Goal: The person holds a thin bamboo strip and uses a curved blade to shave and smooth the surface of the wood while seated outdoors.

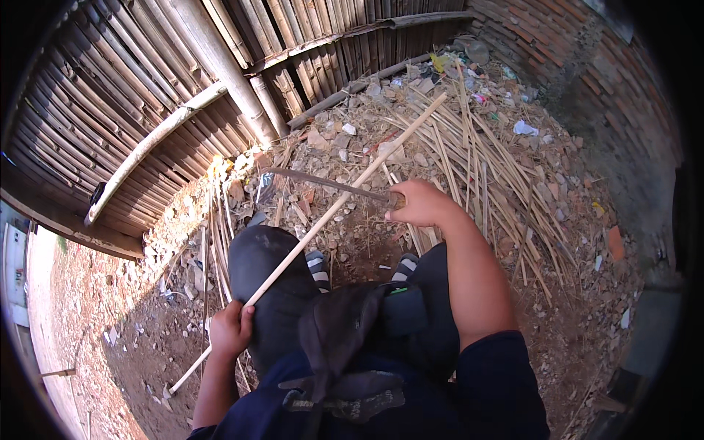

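Observation:
A long, pale wooden stick [304, 242], possibly bamboo, slants across my right-leaning view from the lower left to the upper middle. My left hand [230, 331] is closed around its lower part, beside my left knee. In my right hand [419, 204] is a long knife [315, 180], its handle mostly hidden by the fingers. The dark, narrow blade points left and crosses the stick about two thirds of the way up. Whether the blade touches the stick or passes just above it I cannot tell.
Many thin split sticks [480, 172] lie in a loose pile at the right. Several more [218, 227] lean beside my left knee. Stones and litter cover the ground. A bamboo fence [139, 110] rises at the left and back; a brick wall [609, 95] stands on the right.

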The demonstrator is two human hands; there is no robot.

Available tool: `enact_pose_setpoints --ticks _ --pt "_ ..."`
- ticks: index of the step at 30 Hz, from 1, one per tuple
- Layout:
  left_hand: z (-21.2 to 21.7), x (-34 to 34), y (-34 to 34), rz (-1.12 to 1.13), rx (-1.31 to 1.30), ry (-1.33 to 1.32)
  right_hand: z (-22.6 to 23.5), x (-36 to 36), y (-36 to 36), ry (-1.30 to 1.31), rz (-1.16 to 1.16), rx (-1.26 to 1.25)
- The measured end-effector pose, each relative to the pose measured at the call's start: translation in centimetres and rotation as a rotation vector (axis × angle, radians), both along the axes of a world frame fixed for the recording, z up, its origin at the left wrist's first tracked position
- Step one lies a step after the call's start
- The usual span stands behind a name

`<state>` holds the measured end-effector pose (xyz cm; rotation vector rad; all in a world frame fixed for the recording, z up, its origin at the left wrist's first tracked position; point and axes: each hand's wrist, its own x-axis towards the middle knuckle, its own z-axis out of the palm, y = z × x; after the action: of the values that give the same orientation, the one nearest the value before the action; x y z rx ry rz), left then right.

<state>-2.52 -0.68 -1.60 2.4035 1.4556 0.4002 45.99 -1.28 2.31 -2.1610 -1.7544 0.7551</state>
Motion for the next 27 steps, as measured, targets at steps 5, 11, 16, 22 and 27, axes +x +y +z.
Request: enact_pose_setpoints --ticks 5,11,16,22,27 --pt "0.6 0.9 -0.1 0.029 0.007 0.006 -1.3 4.0 0.8 0.113 -0.377 0.096" --pt "-0.2 0.2 -0.2 0.029 0.015 -0.008 0.8 -1.7 -0.1 -0.002 -0.172 0.116" --pt "0.1 0.3 0.2 0.010 -0.031 -0.028 -1.0 0.5 0.3 -0.011 -0.024 0.015" --pt "0.9 0.9 0.2 -0.010 -0.001 -0.015 -2.2 3.2 0.9 0.077 -0.311 0.104" --pt "0.6 0.3 0.3 -0.004 -0.027 -0.015 0.2 -1.8 0.3 -0.047 -0.049 -0.021"
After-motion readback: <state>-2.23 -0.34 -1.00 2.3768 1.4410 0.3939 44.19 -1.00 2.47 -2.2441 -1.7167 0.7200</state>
